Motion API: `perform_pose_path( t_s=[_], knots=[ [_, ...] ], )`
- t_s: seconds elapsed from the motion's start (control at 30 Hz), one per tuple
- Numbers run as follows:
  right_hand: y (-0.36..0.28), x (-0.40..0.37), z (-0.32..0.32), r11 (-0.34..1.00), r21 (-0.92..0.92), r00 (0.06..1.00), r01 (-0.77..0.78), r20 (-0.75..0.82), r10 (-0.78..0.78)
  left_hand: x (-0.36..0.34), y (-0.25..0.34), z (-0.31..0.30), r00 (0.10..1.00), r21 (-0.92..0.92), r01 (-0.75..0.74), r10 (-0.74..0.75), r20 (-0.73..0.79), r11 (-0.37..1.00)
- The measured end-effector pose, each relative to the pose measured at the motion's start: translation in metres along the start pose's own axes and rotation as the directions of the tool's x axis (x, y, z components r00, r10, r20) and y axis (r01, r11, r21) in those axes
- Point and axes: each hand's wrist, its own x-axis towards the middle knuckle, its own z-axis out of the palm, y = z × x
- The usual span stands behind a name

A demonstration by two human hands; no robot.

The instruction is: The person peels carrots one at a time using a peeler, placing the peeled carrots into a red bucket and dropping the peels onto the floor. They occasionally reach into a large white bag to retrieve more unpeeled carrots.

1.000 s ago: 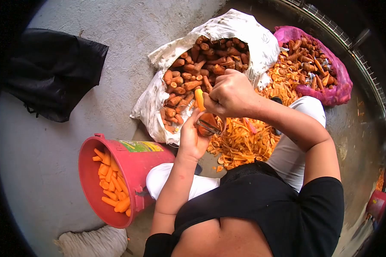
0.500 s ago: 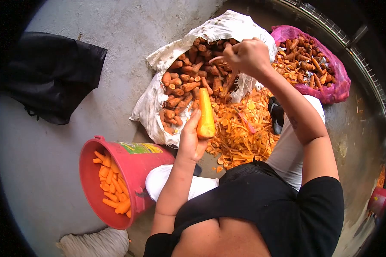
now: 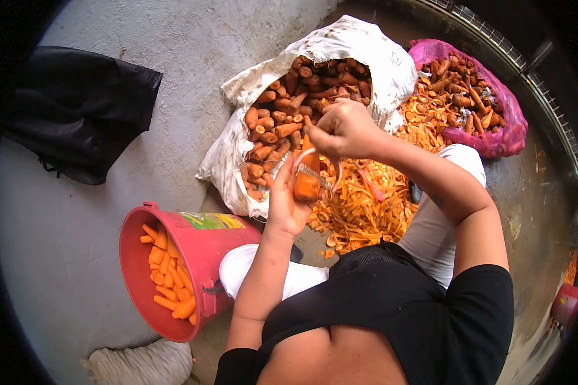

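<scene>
My left hand (image 3: 285,206) is closed around a carrot (image 3: 307,188), holding its thick end toward me above the peelings. In my right hand (image 3: 347,130), with the fingers curled tight, is a peeler (image 3: 313,172); its pale curved frame lies across the carrot. The peeler's handle is mostly hidden in the fist. Behind both hands, an open white sack (image 3: 392,61) holds many unpeeled carrots (image 3: 284,130). Below them a heap of orange peelings (image 3: 366,215) covers the floor.
A red bucket (image 3: 228,240) with peeled carrots (image 3: 173,276) lies tilted at my left knee. The pink sack (image 3: 512,122) at the back right contains carrots and scraps. Black cloth (image 3: 87,112) lies at the left, and a pale sack (image 3: 144,364) is near the bucket.
My right hand has come down and toward me, bringing the peeler onto the carrot. The carrot, yellowish and fully visible before, now looks deeper orange and is partly covered by the peeler.
</scene>
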Motion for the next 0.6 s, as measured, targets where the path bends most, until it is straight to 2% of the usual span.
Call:
perform_pose_path(
  t_s=[0.07, 0.17, 0.3, 0.47, 0.6],
  knots=[
    [-0.004, -0.006, 0.008, 0.984, -0.04, 0.98, 0.173, -0.092, -0.176, 0.0, -0.001, 0.002, 0.998, -0.013, 0.005, -0.006, -0.057, 1.0],
    [-0.009, -0.008, 0.01, 0.957, -0.102, 0.954, 0.273, -0.104, -0.283, 0.007, -0.004, -0.017, 0.995, -0.076, 0.061, -0.067, -0.08, 0.995],
    [-0.01, -0.007, 0.01, 0.933, -0.173, 0.937, 0.315, -0.098, -0.335, -0.001, -0.004, 0.002, 0.996, -0.081, 0.036, -0.043, -0.076, 0.996],
    [-0.011, -0.007, 0.008, 0.909, -0.237, 0.929, 0.343, -0.06, -0.366, -0.001, -0.007, -0.006, 0.999, -0.072, 0.014, -0.017, -0.035, 0.997],
    [-0.008, -0.006, 0.006, 0.864, -0.313, 0.899, 0.394, -0.066, -0.433, -0.001, -0.008, -0.001, 0.996, -0.012, -0.043, 0.042, -0.076, 0.999]
  ],
)
